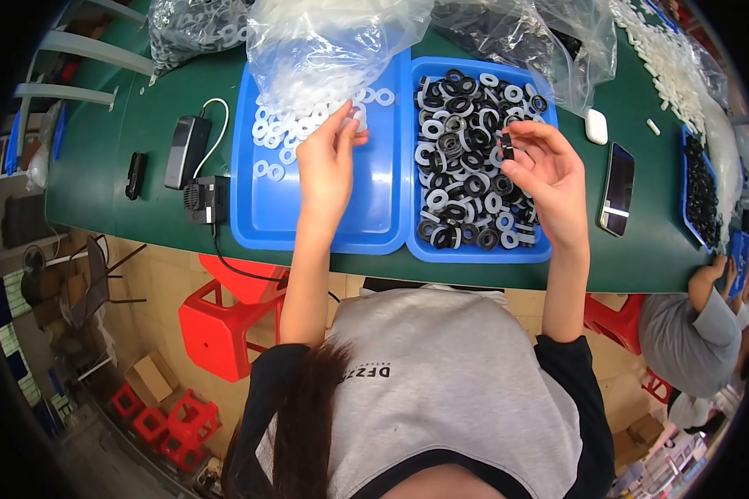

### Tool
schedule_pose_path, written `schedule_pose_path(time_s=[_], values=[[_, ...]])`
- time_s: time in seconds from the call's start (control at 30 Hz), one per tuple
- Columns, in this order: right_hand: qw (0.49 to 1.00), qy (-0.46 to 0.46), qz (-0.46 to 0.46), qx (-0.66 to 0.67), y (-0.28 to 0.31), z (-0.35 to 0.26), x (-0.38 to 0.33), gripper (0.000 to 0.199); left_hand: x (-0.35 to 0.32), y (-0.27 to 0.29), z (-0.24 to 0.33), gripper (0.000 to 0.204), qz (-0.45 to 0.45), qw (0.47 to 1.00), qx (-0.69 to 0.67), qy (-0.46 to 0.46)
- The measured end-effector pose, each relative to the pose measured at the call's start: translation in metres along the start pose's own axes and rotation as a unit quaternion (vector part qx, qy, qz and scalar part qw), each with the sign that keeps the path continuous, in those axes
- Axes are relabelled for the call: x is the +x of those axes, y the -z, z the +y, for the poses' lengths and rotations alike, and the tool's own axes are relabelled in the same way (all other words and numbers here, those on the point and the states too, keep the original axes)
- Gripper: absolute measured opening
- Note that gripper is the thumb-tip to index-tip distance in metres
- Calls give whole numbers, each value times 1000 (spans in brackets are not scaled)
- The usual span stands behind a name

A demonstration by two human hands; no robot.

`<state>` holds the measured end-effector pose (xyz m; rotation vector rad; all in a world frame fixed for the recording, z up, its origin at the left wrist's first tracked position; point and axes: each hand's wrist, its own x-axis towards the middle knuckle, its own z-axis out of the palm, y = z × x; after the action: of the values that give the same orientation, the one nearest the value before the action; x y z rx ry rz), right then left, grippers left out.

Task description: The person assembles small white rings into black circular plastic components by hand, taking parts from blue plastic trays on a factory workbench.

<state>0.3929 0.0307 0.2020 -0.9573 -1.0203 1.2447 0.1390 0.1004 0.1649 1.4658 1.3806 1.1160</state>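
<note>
My right hand [549, 170] is raised over the right blue tray [410, 158] and pinches a black ring [508, 147] edge-on between thumb and fingers. Below it lies a heap of black rings and white rings [451, 143], many of them seemingly paired. Over the left blue tray [341, 224], my left hand [329, 158] has its fingers drawn together at the edge of a pile of loose white ring washers [308, 121]. Whatever sits between those fingertips is too small to make out. A clear plastic bag [333, 41] spills white washers into that tray.
Left of the trays lie a power bank [187, 150] with a white cable, a black adapter [206, 200] and a small black object [136, 175]. Rightward are a white earphone case [596, 126], a phone [617, 190] and another tray [699, 191]. A person [695, 333] sits at far right.
</note>
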Motion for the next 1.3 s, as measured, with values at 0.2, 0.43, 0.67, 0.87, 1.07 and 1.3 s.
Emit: schedule_pose_path(time_s=[0.2, 0.43, 0.67, 0.87, 1.07, 1.3], values=[[998, 20, -12, -52, -7, 1, -1, 41, -4, 12, 11, 26, -5, 998, 7, 60], [985, 56, 7, -162, -20, -3, -5, 38, -15, 6, 45, 40, -78, 926, -351, 112], [916, 248, 23, -313, -57, -11, -7, 39, -46, -29, 78, 34, -139, 877, -451, 87], [926, 253, 54, -276, -57, -12, -10, 40, -52, -37, 78, 23, -136, 865, -471, 103], [965, 219, -10, -143, -40, -9, -18, 45, -36, -41, 23, 20, -147, 722, -636, 229], [956, 1, -35, 290, -28, -8, -24, 51, -32, -41, 59, 44, -283, 637, -670, 254]])
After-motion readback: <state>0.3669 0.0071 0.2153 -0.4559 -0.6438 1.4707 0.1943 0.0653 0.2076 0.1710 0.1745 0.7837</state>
